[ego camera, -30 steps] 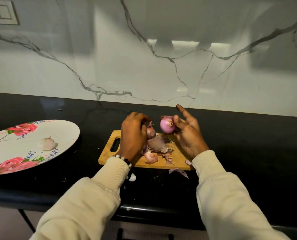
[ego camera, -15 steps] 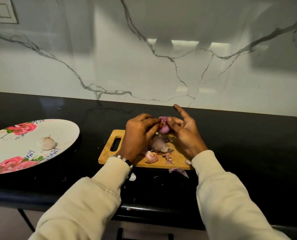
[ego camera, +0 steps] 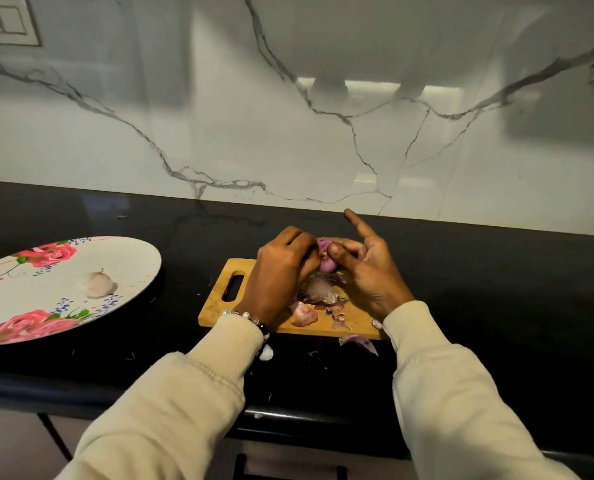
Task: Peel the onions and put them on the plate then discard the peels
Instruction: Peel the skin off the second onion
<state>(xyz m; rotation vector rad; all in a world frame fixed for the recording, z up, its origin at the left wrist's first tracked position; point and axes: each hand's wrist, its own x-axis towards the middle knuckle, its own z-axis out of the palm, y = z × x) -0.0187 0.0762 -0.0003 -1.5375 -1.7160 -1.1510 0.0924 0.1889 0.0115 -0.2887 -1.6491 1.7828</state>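
A small purple onion (ego camera: pixel 326 263) is held above the wooden cutting board (ego camera: pixel 219 299). My right hand (ego camera: pixel 368 271) grips it from the right, with the index finger sticking out straight. My left hand (ego camera: pixel 281 271) pinches at the onion's left side, fingers curled over it. Loose purple peels (ego camera: pixel 318 292) lie on the board under my hands; one peel (ego camera: pixel 357 342) lies on the counter just off the board's front edge. A peeled pale onion (ego camera: pixel 96 284) sits on the floral plate (ego camera: pixel 132 258) at the left.
The black counter (ego camera: pixel 496 289) runs along a white marble wall (ego camera: pixel 323 133). Small scraps and a white bit (ego camera: pixel 266 353) lie near the counter's front edge. A switch plate (ego camera: pixel 4 24) is on the wall at top left.
My left hand moved from the peel pile up to the onion and now pinches it. My right hand has kept hold of the onion and lowered slightly.
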